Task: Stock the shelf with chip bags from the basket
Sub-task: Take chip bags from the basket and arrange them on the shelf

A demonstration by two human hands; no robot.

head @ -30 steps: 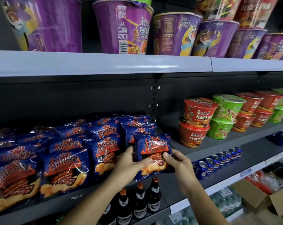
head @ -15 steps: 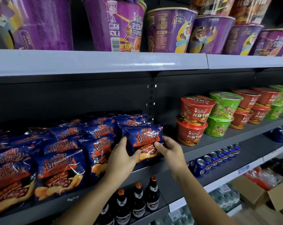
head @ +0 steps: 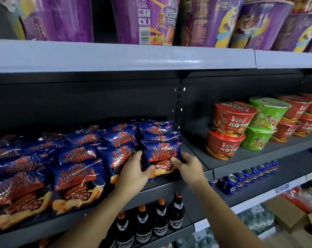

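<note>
**Chip bag held at the shelf front**

Head view: The left hand (head: 133,173) and right hand (head: 189,167) clasp a blue chip bag (head: 161,154) from either side, fingers closed around its lower corners, upright at the right end of the stocked row on the grey shelf (head: 196,154). A neighbouring bag (head: 79,185) reads "Barbecue Flavor". Red noodle bowls (head: 226,135) stand to the right.

Head camera faces the shelf (head: 115,58) closely, angled slightly downward.

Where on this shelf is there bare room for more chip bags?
Bare shelf lies between the chip bag held by the left hand and right hand and the red noodle bowls. Left of that, bags sit packed together.
</note>
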